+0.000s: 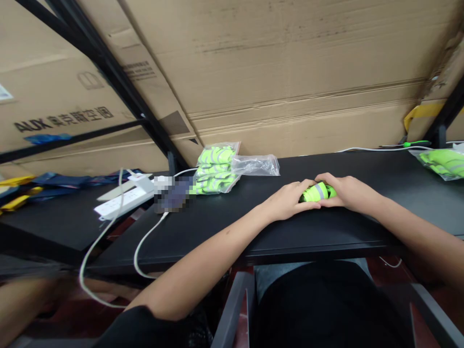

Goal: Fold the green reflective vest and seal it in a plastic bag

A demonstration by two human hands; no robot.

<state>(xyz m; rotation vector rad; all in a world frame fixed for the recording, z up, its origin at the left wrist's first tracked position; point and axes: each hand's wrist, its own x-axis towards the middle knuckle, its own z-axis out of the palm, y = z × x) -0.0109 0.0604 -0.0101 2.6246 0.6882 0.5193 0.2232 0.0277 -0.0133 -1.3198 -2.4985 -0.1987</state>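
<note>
Black table (224, 232), backed by cardboard (290, 72): bagged green bundles (216, 170) are laid at the rear, seemingly finished, beside a clear bag (258, 166), while one green roll (316, 193), apparently folded but unbagged, is held to their right between the curled left hand (289, 200) and right hand (348, 191).
</note>
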